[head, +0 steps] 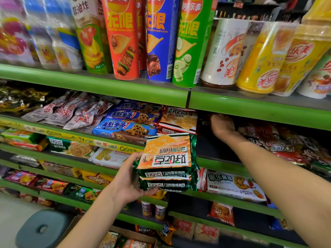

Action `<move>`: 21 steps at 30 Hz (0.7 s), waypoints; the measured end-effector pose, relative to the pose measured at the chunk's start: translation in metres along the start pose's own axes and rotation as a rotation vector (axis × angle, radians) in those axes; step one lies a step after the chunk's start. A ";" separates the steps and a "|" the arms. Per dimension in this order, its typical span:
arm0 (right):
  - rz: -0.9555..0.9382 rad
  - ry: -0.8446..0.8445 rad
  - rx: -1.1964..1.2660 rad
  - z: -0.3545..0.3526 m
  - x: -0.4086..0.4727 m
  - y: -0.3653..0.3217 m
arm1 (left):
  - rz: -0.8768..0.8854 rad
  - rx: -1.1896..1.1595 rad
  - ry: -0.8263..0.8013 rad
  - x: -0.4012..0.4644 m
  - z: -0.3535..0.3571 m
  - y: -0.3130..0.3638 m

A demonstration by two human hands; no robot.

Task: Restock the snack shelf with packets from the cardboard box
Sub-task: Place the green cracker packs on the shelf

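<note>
Head view looks down a green snack shelf (pixel 93 86) stocked in tiers. The left hand (pixel 125 181) holds a small stack of green biscuit packets (pixel 168 161) in front of the second tier, its fingers curled under the stack and the thumb on the near edge, print upside down to the viewer. The right hand (pixel 222 126) reaches deep into a dark gap (pixel 211 145) on that tier, just right of the matching red packets (pixel 179 120); whether its fingers are closed on something or lie flat I cannot tell, since only the back of the hand shows in shadow.

To do this step well, I judge the right hand should first clear or square the back of the gap, then take packets one at a time from the stack and lay them flat, faces forward, beside the matching kind and snug against the blue cookie packs (pixel 125 129) row's line. Keeping the stack level stops the lower packets slipping out.

Hidden or unclear: the gap's depth, the exact number of packets in the stack, and most of the cardboard box (pixel 132 237), cut off at the bottom edge beside a grey stool (pixel 43 228).
</note>
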State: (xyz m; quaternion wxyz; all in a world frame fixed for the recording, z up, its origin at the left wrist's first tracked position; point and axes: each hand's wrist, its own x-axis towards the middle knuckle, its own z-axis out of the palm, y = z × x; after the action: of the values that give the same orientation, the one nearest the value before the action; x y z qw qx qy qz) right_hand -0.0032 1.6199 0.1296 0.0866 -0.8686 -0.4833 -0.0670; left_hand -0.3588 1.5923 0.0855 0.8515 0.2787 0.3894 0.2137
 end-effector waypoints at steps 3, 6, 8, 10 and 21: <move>0.013 -0.029 0.072 0.005 0.004 0.003 | 0.004 0.009 -0.002 -0.001 0.002 0.001; -0.057 -0.157 0.177 0.006 -0.002 0.009 | 0.020 0.017 -0.011 -0.001 0.004 0.000; -0.098 -0.213 0.314 -0.002 -0.017 0.009 | 0.026 0.019 -0.016 0.000 0.005 -0.001; -0.079 -0.173 0.469 -0.012 -0.043 0.004 | 0.034 0.023 -0.033 0.000 0.005 -0.002; 0.111 -0.568 1.330 -0.052 -0.205 -0.048 | 0.131 0.179 -0.044 -0.003 0.014 -0.019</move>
State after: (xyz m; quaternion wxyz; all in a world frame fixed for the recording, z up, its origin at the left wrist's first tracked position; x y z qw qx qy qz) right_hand -0.1531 1.4638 0.1431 0.4710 -0.6394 -0.3808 0.4737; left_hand -0.3473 1.5722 0.0828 0.8159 0.3830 0.3691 0.2269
